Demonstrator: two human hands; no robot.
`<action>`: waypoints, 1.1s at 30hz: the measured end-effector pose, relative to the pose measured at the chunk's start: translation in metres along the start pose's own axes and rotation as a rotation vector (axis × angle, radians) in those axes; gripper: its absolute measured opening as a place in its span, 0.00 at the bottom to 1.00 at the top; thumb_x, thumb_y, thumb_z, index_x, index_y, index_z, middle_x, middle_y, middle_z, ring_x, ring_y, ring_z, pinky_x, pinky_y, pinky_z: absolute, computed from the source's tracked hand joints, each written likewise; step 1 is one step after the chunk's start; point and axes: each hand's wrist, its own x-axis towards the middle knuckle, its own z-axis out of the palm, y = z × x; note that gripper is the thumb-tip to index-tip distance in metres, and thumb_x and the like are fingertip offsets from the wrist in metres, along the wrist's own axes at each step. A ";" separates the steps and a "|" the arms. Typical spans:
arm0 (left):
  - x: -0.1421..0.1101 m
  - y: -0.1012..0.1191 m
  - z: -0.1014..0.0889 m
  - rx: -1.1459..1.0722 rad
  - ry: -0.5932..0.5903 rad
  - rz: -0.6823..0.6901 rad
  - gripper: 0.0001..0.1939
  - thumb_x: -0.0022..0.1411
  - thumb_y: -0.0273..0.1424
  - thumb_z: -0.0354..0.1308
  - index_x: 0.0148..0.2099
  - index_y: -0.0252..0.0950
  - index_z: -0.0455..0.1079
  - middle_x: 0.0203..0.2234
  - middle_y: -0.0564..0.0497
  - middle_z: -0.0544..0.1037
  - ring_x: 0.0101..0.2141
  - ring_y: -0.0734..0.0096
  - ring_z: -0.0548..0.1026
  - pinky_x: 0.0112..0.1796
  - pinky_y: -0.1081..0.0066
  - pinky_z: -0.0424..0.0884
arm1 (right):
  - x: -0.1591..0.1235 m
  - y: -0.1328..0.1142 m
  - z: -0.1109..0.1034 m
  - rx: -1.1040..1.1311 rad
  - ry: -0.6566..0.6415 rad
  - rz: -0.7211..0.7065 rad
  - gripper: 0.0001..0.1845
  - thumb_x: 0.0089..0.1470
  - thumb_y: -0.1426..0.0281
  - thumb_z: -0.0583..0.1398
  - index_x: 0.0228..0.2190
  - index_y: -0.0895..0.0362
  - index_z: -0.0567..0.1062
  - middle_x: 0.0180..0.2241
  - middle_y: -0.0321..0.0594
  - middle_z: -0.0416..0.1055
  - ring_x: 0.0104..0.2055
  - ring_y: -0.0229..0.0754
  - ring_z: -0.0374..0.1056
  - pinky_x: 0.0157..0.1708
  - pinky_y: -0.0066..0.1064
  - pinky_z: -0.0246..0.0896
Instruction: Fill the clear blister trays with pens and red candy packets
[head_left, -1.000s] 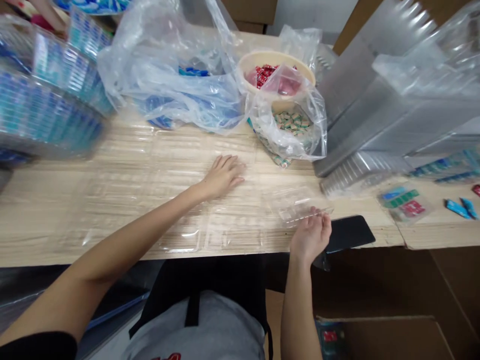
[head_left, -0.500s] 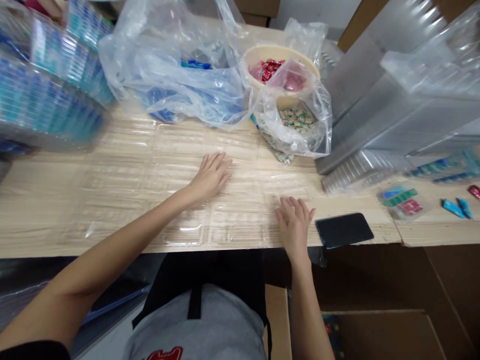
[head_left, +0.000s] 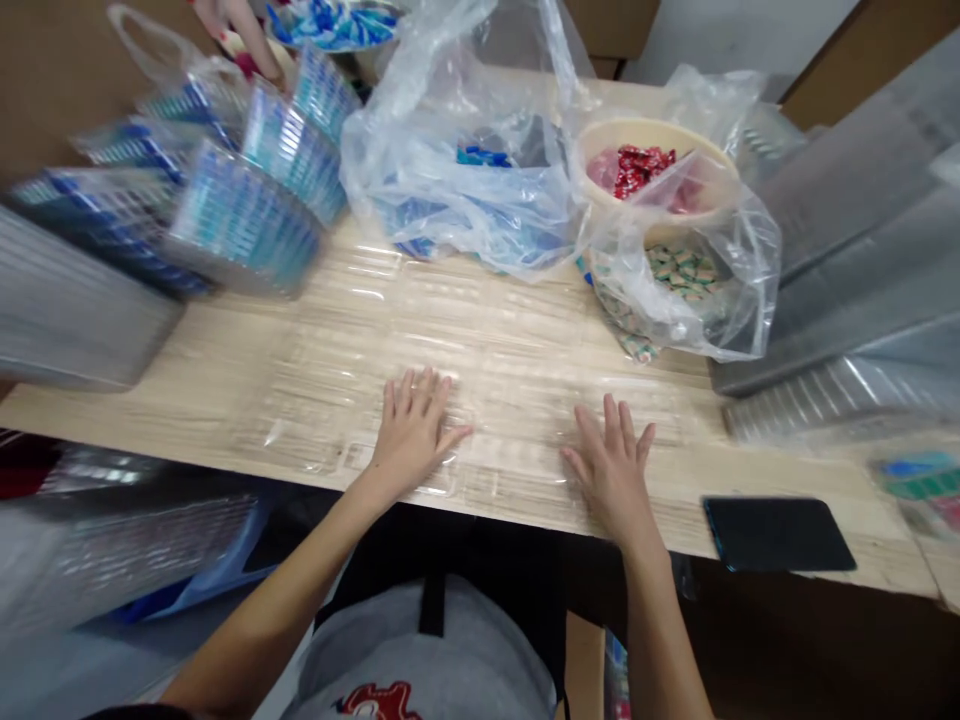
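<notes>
Clear plastic trays [head_left: 517, 305] lie spread in rows on the wooden table; their outlines are faint against the wood. My left hand [head_left: 409, 432] rests palm down over the trays near the front edge, fingers spread, holding nothing. To its right, my right hand [head_left: 613, 470] also lies flat with spread fingers, over a clear tray [head_left: 664, 408] at the right end of the rows. Nothing is gripped in either hand. Parts of the trays under both palms are hidden.
Behind the trays are a plastic bag [head_left: 457, 205] of blue items, a cream tub [head_left: 716, 150] with red packets, and a bag [head_left: 694, 325] of small green-and-beige packets. Filled trays [head_left: 244, 215] stand left, nested clear trays [head_left: 840, 230] right. A phone [head_left: 780, 533] lies near the front edge.
My right hand has let go of the clear tray, which now lies flat, and its fingers have spread. My left hand has moved back toward the front edge. The view has swung left.
</notes>
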 end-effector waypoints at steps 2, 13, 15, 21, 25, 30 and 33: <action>0.003 0.002 0.002 -0.004 0.024 -0.018 0.36 0.65 0.51 0.47 0.67 0.33 0.55 0.65 0.37 0.53 0.65 0.42 0.49 0.62 0.41 0.45 | 0.006 0.003 0.002 0.040 -0.006 0.003 0.22 0.65 0.59 0.49 0.56 0.51 0.65 0.64 0.50 0.52 0.68 0.56 0.42 0.61 0.66 0.27; 0.009 0.002 -0.001 -0.185 0.059 -0.023 0.36 0.66 0.50 0.45 0.68 0.33 0.50 0.65 0.38 0.53 0.66 0.48 0.49 0.63 0.45 0.47 | 0.008 0.004 0.005 0.041 0.102 0.005 0.22 0.65 0.57 0.48 0.54 0.53 0.67 0.58 0.52 0.64 0.64 0.58 0.53 0.58 0.71 0.29; 0.015 -0.008 -0.007 -0.228 0.068 -0.039 0.32 0.69 0.46 0.43 0.68 0.33 0.51 0.66 0.38 0.53 0.66 0.52 0.50 0.63 0.48 0.49 | 0.007 0.005 0.000 0.035 0.145 0.008 0.23 0.65 0.57 0.48 0.55 0.53 0.66 0.58 0.54 0.62 0.64 0.58 0.53 0.58 0.72 0.30; 0.079 -0.087 -0.030 -0.113 0.096 -0.169 0.23 0.69 0.32 0.42 0.62 0.32 0.61 0.66 0.38 0.54 0.66 0.49 0.48 0.62 0.47 0.45 | -0.021 0.006 -0.010 0.057 0.344 0.059 0.19 0.64 0.61 0.51 0.49 0.58 0.71 0.56 0.56 0.65 0.62 0.59 0.57 0.58 0.70 0.33; 0.114 -0.130 -0.036 -0.060 0.018 -0.207 0.22 0.67 0.28 0.41 0.60 0.32 0.63 0.60 0.39 0.64 0.62 0.52 0.59 0.59 0.50 0.53 | -0.042 0.001 -0.007 0.087 0.426 0.121 0.17 0.64 0.63 0.51 0.45 0.60 0.73 0.52 0.55 0.68 0.61 0.58 0.59 0.59 0.70 0.32; 0.112 -0.131 -0.034 -0.005 0.056 -0.176 0.20 0.65 0.31 0.43 0.51 0.30 0.72 0.48 0.36 0.74 0.51 0.50 0.70 0.54 0.55 0.61 | -0.045 -0.004 0.000 0.069 0.465 0.132 0.15 0.64 0.64 0.52 0.43 0.59 0.73 0.51 0.52 0.69 0.59 0.56 0.60 0.59 0.69 0.35; 0.110 -0.129 -0.029 -0.019 0.100 -0.171 0.20 0.64 0.30 0.44 0.50 0.28 0.72 0.47 0.34 0.74 0.51 0.49 0.70 0.54 0.55 0.62 | -0.045 -0.004 0.000 0.056 0.464 0.120 0.14 0.63 0.65 0.52 0.44 0.58 0.72 0.50 0.51 0.69 0.58 0.54 0.61 0.60 0.67 0.37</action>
